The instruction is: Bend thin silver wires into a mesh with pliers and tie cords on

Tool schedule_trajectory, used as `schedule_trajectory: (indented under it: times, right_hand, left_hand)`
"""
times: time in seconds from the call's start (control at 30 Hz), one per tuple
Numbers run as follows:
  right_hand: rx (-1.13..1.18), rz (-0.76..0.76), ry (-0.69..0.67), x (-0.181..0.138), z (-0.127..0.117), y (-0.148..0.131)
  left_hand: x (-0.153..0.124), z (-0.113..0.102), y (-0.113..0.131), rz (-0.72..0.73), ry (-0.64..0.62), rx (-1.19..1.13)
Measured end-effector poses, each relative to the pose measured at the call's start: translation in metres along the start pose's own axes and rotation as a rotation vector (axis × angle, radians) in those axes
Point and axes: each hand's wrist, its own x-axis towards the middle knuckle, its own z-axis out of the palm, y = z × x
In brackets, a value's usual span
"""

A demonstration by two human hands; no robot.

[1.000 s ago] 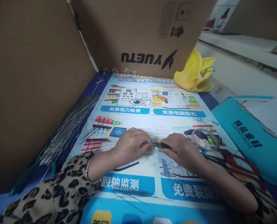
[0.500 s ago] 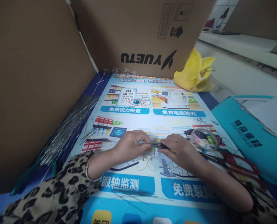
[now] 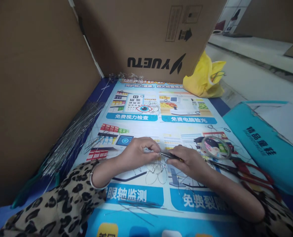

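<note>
My left hand [image 3: 144,152] is closed in a pinch, apparently on thin wire whose end is too small to make out clearly. My right hand [image 3: 190,162] wraps round a pair of pliers [image 3: 170,155] with dark jaws and a bit of yellow on the handle. The tips of the pliers meet my left fingertips above the poster. Just below them lies a tangle of bent wire [image 3: 155,171]. Straight dark wires [image 3: 139,204] are on the poster nearer me, and a large bundle of wires [image 3: 69,141] lies to the left.
A blue poster [image 3: 126,223] covers the table. Red-handled scissors [image 3: 256,174] and a roll of clear tape [image 3: 217,148] are at the right. Beyond stand a turquoise box [image 3: 250,148], a yellow bag [image 3: 203,77] and tall cardboard [image 3: 148,36]. More cardboard [image 3: 33,82] walls the left.
My right hand has turned slightly, with the pliers still at my left fingertips. The left fingers have shifted a little around the wire. The view has moved slightly.
</note>
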Motion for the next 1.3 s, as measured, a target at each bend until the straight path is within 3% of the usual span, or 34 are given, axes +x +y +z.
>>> schedule_trajectory:
  times: [0.23, 0.63, 0.93, 1.13, 1.3]
  right_hand:
    - [0.105, -0.002, -0.081, 0.002, -0.007, 0.0]
    - [-0.333, -0.135, 0.099, -0.003, -0.01, -0.002]
    - [-0.397, -0.122, 0.089, -0.002, -0.011, -0.01]
    - [-0.34, -0.093, 0.077, -0.004, -0.008, -0.008]
    - [-0.246, -0.009, 0.061, -0.001, -0.002, -0.001]
  left_hand:
    - [0.002, 0.0, 0.0, -0.017, -0.017, -0.01]
    - [-0.001, 0.005, 0.001, 0.125, 0.106, 0.183]
    - [-0.002, 0.004, -0.004, 0.195, 0.11, 0.258]
    - [-0.002, 0.005, -0.003, 0.126, 0.121, 0.224]
    - [0.003, 0.001, 0.001, -0.064, 0.055, 0.148]
